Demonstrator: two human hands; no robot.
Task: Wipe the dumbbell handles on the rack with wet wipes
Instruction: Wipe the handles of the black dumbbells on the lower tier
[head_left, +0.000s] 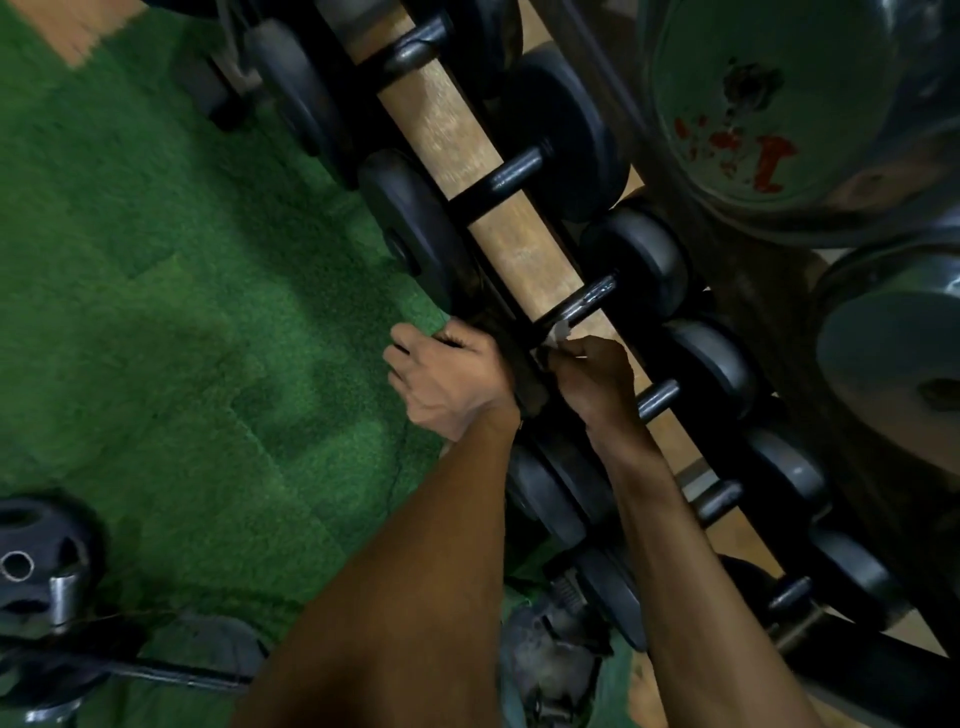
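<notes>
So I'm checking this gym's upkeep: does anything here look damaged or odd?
Yes. The big grey plate at top right has its red marking flaked into patches, with a chipped dark spot above. The wooden strip under the dumbbell handles looks scuffed pale. On the turf, a loose weight plate lies off the rack.

Both forearms are bare — no sleeves, watch or gloves; the left hand (451, 382) and right hand (592, 382) are bare too — by the rack (467, 140).
</notes>
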